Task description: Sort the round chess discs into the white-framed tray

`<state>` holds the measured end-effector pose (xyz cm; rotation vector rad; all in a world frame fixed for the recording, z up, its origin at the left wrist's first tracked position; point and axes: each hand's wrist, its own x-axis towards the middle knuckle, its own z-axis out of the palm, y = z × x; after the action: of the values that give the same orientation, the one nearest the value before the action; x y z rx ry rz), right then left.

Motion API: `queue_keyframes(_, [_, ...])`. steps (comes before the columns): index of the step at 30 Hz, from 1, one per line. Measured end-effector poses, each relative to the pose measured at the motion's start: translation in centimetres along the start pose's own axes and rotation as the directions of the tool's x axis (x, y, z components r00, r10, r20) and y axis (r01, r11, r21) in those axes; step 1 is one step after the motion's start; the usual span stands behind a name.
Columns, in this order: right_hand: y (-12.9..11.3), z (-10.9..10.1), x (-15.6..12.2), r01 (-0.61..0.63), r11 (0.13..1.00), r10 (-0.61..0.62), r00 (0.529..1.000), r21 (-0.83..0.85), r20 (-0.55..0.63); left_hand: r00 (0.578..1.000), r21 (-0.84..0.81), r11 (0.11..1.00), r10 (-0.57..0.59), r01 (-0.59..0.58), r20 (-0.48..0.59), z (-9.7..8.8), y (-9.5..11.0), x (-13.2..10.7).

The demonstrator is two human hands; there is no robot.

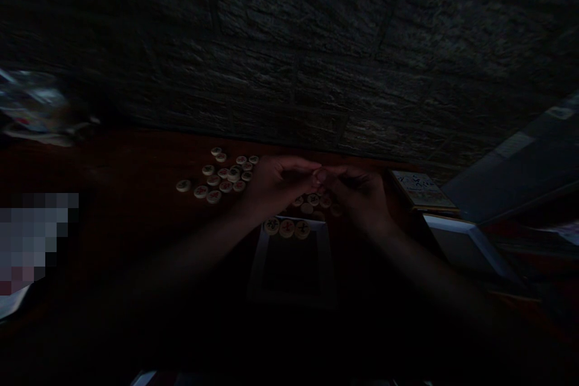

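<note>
In the head view the scene is dim, and the forearms fade into shadow at the bottom. The left hand (278, 186) and the right hand (357, 200) meet in the middle, raised above a dark reddish table (113, 163). Both hands are curled, not open, and their fingertips (318, 175) press together. Something small could be pinched there, but the dark and the fingers hide it, so I cannot tell whether either hand grips anything.

Round, pale xiangqi pieces (224, 176) lie in a loose cluster on the table, just beside the left hand, some touching or overlapping. Their markings show red or dark. More pieces (313, 199) lie directly under the hands and are partly hidden by them. A row of three pieces (286, 228) sits just below the hands, side by side along the top edge of a white frame (254, 265), whose inside is black.

To the right, an illustrated booklet (423, 190) lies near the far table edge, with a white-edged box (465, 247) near it. A rough stone wall (289, 42) fills the top of the view. A glass object (31, 102) sits at the far left, above a pixelated patch (31, 241), and a pale, angled pane (520, 163) shows at the right.
</note>
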<state>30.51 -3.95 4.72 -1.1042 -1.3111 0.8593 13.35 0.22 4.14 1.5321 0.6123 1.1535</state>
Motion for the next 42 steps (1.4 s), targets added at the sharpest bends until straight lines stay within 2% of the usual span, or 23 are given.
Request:
queue_keyframes(7, [0.06, 0.15, -0.07, -0.043, 0.999, 0.044, 0.998, 0.030, -0.042, 0.993, 0.110, 0.988, 0.108, -0.112, 0.043, 0.16, -0.29, 0.00])
queue_keyframes(14, [0.03, 0.17, -0.01, -0.045, 0.999, 0.046, 0.998, 0.029, -0.049, 0.994, 0.098, 0.989, 0.109, -0.111, 0.024, 0.17, -0.35, -0.10])
queue_keyframes(17, [0.05, 0.09, 0.05, -0.051, 0.998, 0.052, 0.998, 0.030, -0.026, 0.998, 0.060, 0.996, 0.063, -0.063, -0.002, 0.16, -0.25, -0.08])
queue_keyframes(21, [0.16, -0.03, 0.08, -0.003, 1.000, 0.003, 1.000, -0.021, -0.022, 0.996, -0.103, 0.992, -0.074, 0.070, -0.039, 0.21, -0.13, -0.09])
queue_keyframes(25, [0.40, -0.22, 0.10, 0.024, 0.999, -0.024, 1.000, -0.031, 0.000, 0.989, -0.175, 0.977, -0.135, 0.122, -0.064, 0.30, -0.04, -0.07])
queue_keyframes(33, [-0.01, -0.27, -0.01, 0.021, 1.000, -0.020, 0.999, -0.008, 0.036, 0.986, -0.240, 0.962, -0.149, 0.127, -0.075, 0.32, 0.11, 0.18])
queue_keyframes(38, [-0.06, -0.29, -0.08, -0.002, 1.000, 0.003, 1.000, -0.022, 0.017, 0.985, -0.212, 0.969, -0.148, 0.126, -0.090, 0.27, 0.12, 0.16])
queue_keyframes(42, [0.33, -0.35, 0.02, 0.059, 0.998, -0.059, 0.998, -0.006, 0.008, 0.991, -0.199, 0.976, -0.111, 0.094, -0.076, 0.18, 0.06, 0.07])
